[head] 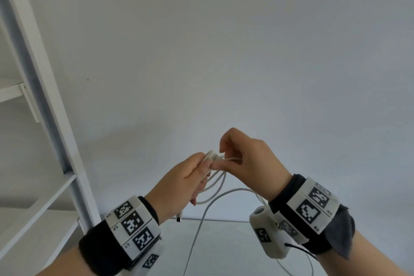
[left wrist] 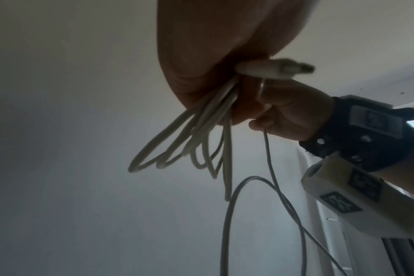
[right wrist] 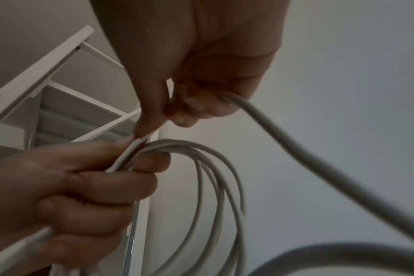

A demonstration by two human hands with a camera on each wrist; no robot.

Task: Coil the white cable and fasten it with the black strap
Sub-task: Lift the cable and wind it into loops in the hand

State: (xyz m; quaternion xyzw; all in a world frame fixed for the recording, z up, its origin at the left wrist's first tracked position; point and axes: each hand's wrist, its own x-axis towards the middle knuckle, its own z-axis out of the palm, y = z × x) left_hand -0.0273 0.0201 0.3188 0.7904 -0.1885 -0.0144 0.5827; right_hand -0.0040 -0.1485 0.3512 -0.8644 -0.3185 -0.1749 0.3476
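Hands grip white cable (smooth, round loops).

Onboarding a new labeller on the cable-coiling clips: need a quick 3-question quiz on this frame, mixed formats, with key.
1. True or false: the left hand grips a bundle of loops of the white cable.
2. Multiple choice: where does the uncoiled length of cable run from the right hand?
A. up over the white shelf unit
B. down past the right wrist and out of the bottom of the head view
C. round the left wrist
3. Fill in: a cable plug hangs below the ___ hand.

Key: 1 true; 2 B; 3 left.
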